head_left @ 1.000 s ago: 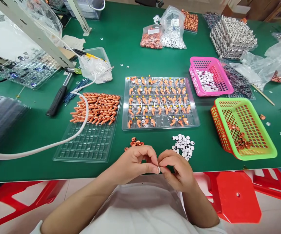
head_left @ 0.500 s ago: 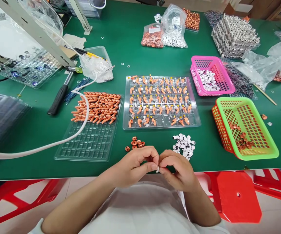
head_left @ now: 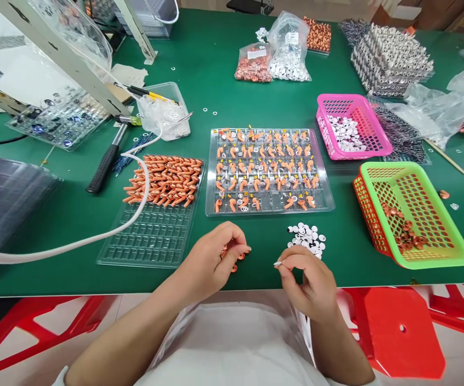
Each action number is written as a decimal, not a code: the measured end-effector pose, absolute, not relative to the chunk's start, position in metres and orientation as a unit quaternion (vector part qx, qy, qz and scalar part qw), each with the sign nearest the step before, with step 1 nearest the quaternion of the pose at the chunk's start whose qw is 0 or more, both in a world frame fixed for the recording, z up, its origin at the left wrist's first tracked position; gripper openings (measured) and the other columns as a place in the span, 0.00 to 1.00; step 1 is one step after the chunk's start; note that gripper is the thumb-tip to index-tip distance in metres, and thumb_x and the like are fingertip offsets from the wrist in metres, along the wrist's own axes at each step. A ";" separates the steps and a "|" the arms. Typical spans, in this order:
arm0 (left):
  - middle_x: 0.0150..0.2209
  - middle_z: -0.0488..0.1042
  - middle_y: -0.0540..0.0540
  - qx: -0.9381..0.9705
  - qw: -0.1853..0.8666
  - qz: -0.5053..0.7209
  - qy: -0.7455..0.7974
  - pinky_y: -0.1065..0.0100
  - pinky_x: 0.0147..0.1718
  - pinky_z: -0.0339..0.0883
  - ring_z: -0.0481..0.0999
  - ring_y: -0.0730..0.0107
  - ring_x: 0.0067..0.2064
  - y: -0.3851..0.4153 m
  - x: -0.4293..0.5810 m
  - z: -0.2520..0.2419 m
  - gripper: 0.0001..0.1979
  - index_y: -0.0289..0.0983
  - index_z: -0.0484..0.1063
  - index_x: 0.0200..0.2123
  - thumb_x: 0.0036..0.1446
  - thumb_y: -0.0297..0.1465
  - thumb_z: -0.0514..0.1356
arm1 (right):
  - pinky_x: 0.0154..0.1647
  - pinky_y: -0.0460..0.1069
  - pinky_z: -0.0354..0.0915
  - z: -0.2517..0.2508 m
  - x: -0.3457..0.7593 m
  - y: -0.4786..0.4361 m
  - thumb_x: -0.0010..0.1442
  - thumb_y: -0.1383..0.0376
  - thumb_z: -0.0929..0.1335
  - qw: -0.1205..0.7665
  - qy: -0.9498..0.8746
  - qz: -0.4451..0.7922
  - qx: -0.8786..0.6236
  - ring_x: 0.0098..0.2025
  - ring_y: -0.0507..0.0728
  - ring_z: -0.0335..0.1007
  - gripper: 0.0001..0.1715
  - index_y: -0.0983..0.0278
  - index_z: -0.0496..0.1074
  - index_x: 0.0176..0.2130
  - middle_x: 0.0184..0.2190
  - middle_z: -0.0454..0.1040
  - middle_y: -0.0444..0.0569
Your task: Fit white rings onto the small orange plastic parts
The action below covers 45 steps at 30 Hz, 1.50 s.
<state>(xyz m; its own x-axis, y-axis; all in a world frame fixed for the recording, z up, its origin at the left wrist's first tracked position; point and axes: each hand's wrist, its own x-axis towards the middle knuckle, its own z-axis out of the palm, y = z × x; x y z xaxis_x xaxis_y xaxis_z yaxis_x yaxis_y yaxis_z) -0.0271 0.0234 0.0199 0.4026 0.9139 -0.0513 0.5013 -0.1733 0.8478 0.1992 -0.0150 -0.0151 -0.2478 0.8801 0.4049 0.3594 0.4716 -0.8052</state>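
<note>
My left hand point(head_left: 214, 262) is over a small pile of copper-coloured caps point(head_left: 240, 257), thumb and fingers pinched together. What lies between its fingertips is too small to make out, and the hand partly covers the pile. Over to the right, my right hand point(head_left: 310, 279) pinches a small white disc point(head_left: 277, 264) edge-on between thumb and forefinger. Just behind that hand lies a heap of white discs point(head_left: 307, 238), some showing black. Beyond both hands stands a clear tray point(head_left: 270, 206) with rows of orange curved pieces, each near a small yellow tip.
Left are a tray point(head_left: 143, 238) of copper-coloured parts, a white cable point(head_left: 139, 209) crossing it, and a hammer point(head_left: 105, 163). Right stand a pink basket point(head_left: 352, 155) of white discs and a green basket point(head_left: 436, 262) holding copper-coloured caps. Filled bags point(head_left: 290, 53) lie at the back.
My hands were together at the table's front edge around a small white piece. They have parted: the left moved left over the copper-coloured caps, the right slightly right with a white disc.
</note>
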 end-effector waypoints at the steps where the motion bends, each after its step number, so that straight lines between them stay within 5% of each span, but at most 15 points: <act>1: 0.32 0.71 0.49 0.731 0.375 0.244 0.515 0.69 0.34 0.64 0.71 0.70 0.33 0.028 -0.028 0.020 0.07 0.38 0.65 0.33 0.66 0.28 0.52 | 0.33 0.48 0.67 -0.016 0.200 -0.016 0.60 0.78 0.66 0.449 -0.726 0.296 -0.429 0.34 0.54 0.71 0.13 0.61 0.67 0.39 0.33 0.74 0.47; 5: 0.33 0.75 0.47 0.758 0.204 0.261 0.561 0.67 0.36 0.66 0.74 0.66 0.35 0.054 -0.027 0.018 0.05 0.37 0.68 0.35 0.64 0.28 0.55 | 0.33 0.48 0.67 -0.019 0.197 -0.016 0.60 0.77 0.66 0.457 -0.720 0.309 -0.422 0.34 0.54 0.72 0.12 0.61 0.68 0.39 0.33 0.74 0.47; 10: 0.33 0.79 0.44 0.779 0.151 0.192 0.578 0.64 0.36 0.69 0.77 0.61 0.37 0.086 -0.015 0.008 0.07 0.35 0.72 0.33 0.61 0.24 0.55 | 0.33 0.48 0.67 -0.020 0.189 -0.015 0.60 0.77 0.66 0.452 -0.732 0.318 -0.398 0.34 0.53 0.71 0.11 0.61 0.67 0.39 0.32 0.74 0.47; 22: 0.33 0.80 0.46 0.795 0.183 0.206 0.540 0.64 0.37 0.70 0.77 0.62 0.38 0.083 -0.013 0.013 0.06 0.37 0.75 0.33 0.59 0.24 0.58 | 0.34 0.47 0.66 -0.018 0.202 -0.020 0.61 0.75 0.65 0.425 -0.711 0.416 -0.376 0.34 0.52 0.72 0.10 0.60 0.67 0.37 0.32 0.75 0.46; 27: 0.37 0.79 0.45 0.825 0.249 0.227 0.453 0.62 0.43 0.71 0.77 0.63 0.42 0.057 -0.006 0.010 0.11 0.37 0.75 0.38 0.61 0.22 0.54 | 0.33 0.46 0.66 -0.015 0.218 -0.029 0.60 0.73 0.66 0.351 -0.709 0.520 -0.322 0.33 0.52 0.72 0.07 0.61 0.68 0.35 0.33 0.76 0.46; 33: 0.44 0.77 0.39 0.866 0.259 0.140 0.404 0.58 0.44 0.72 0.75 0.56 0.47 0.055 0.042 0.003 0.12 0.34 0.74 0.47 0.65 0.24 0.53 | 0.34 0.47 0.68 -0.020 0.218 -0.033 0.61 0.70 0.66 0.375 -0.694 0.507 -0.348 0.34 0.53 0.73 0.04 0.61 0.68 0.34 0.31 0.77 0.47; 38: 0.38 0.74 0.40 0.887 0.223 0.036 0.402 0.62 0.35 0.70 0.75 0.58 0.39 0.070 0.070 0.000 0.10 0.33 0.73 0.38 0.65 0.24 0.51 | 0.32 0.47 0.69 -0.020 0.216 -0.034 0.63 0.69 0.65 0.387 -0.704 0.480 -0.354 0.33 0.53 0.74 0.05 0.61 0.68 0.34 0.32 0.77 0.47; 45: 0.39 0.74 0.38 0.894 0.193 -0.006 0.404 0.64 0.37 0.70 0.75 0.60 0.39 0.076 0.083 -0.001 0.09 0.32 0.73 0.37 0.63 0.22 0.52 | 0.32 0.47 0.69 -0.022 0.219 -0.034 0.63 0.68 0.65 0.394 -0.707 0.472 -0.350 0.32 0.52 0.74 0.06 0.61 0.68 0.33 0.31 0.77 0.46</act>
